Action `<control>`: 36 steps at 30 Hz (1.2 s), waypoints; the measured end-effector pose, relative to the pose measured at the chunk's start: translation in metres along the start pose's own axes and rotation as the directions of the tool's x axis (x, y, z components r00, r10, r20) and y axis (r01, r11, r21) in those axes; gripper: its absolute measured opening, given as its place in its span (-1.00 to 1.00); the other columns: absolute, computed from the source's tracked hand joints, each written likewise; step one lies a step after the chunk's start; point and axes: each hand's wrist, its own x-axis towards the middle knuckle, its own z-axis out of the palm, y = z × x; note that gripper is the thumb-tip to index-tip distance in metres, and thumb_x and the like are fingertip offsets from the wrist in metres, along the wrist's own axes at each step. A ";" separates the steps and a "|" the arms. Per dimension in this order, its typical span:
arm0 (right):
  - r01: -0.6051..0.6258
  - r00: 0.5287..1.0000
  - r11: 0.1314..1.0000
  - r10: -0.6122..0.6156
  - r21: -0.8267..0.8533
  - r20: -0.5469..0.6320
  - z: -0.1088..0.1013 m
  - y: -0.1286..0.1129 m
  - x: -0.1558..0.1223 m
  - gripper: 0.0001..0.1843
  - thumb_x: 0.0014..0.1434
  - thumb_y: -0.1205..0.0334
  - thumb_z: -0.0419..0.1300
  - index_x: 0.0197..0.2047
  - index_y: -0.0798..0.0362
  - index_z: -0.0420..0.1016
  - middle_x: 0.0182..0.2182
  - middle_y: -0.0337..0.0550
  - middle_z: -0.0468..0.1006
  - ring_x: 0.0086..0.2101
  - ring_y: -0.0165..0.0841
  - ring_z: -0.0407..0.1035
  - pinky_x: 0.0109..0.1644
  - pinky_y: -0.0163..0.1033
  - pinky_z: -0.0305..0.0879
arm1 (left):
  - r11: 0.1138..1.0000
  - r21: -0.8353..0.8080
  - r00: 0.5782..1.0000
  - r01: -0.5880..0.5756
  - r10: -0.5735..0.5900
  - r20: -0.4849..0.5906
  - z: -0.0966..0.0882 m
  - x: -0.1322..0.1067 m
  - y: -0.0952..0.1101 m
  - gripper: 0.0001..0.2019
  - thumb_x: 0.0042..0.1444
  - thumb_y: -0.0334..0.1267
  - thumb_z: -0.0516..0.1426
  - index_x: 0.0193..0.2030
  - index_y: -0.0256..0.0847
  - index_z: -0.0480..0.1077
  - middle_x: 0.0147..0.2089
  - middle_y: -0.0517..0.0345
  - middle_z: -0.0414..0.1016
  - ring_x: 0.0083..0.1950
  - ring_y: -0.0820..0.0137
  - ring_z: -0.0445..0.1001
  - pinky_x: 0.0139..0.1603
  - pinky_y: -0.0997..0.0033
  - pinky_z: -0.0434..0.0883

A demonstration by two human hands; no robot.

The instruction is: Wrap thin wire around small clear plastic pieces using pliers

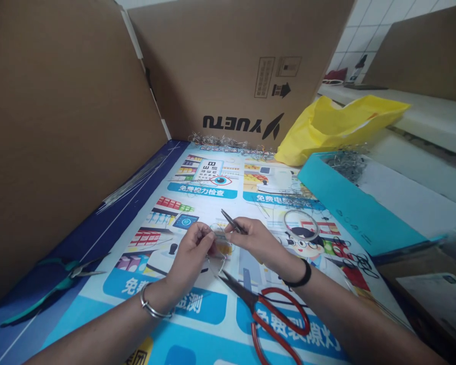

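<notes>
My left hand (pixel 192 251) is closed, thumb and fingers pinching a thin bent wire (pixel 223 263) that loops out below the fingertips. Close by on the right, my right hand (pixel 254 238) is wrapped round a slim dark pointed tool (pixel 231 220), its tip aimed up and left; whether it is tweezers I cannot tell. The right fingertips are near the wire, and whether they touch it is unclear. Just below both hands lie red-handled scissors (pixel 256 301), blades towards the left hand. Green-handled pliers (pixel 70 274) rest at the left with their jaws apart.
A printed poster (pixel 213 304) covers the table. Cardboard (pixel 228 61) stands behind and at the left. A wire coil (pixel 301 225) and dark loops (pixel 361 264) lie at the right, beside a turquoise box (pixel 349 208) holding tangled wire. Behind it sits a yellow bag (pixel 327 126).
</notes>
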 end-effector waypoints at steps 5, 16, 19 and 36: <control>0.020 1.000 0.995 -0.020 -0.095 0.006 0.001 0.002 0.000 -0.85 -0.03 0.19 0.17 -0.39 0.09 0.44 -0.54 -0.30 0.34 -0.47 -0.45 0.20 -0.41 -0.35 0.09 | 0.999 0.046 0.998 -0.027 0.029 -0.047 -0.002 0.000 -0.004 -0.88 0.14 -0.20 0.05 -0.32 -0.17 0.19 -0.51 0.31 0.31 -0.46 0.49 0.32 -0.39 0.50 0.30; 0.021 0.997 0.995 -0.027 -0.093 -0.070 0.008 0.004 0.000 -0.88 -0.05 0.21 0.12 -0.48 0.08 0.38 -0.58 -0.31 0.31 -0.52 -0.47 0.16 -0.44 -0.37 0.08 | 0.998 0.060 0.999 -0.013 0.015 -0.031 0.000 -0.002 -0.006 -0.87 0.14 -0.18 0.05 -0.31 -0.17 0.20 -0.52 0.30 0.31 -0.45 0.48 0.29 -0.39 0.51 0.26; 0.015 0.996 0.996 -0.024 -0.092 -0.089 0.009 0.003 -0.002 -0.90 -0.06 0.23 0.12 -0.48 0.08 0.38 -0.57 -0.30 0.33 -0.50 -0.46 0.19 -0.43 -0.37 0.09 | 0.998 0.060 1.000 0.011 -0.010 -0.027 0.001 -0.003 -0.005 -0.85 0.14 -0.15 0.05 -0.30 -0.16 0.20 -0.50 0.29 0.31 -0.45 0.48 0.29 -0.41 0.51 0.25; 0.072 0.990 0.964 -0.100 -0.258 -0.095 0.016 0.007 -0.005 -0.89 -0.02 0.26 0.08 -0.53 0.08 0.35 -0.63 -0.34 0.27 -0.54 -0.48 0.17 -0.49 -0.38 0.03 | 0.997 0.058 0.992 0.054 -0.061 0.114 0.002 -0.001 0.000 -0.82 0.13 -0.14 0.08 -0.32 -0.21 0.26 -0.50 0.29 0.28 -0.49 0.53 0.25 -0.47 0.56 0.22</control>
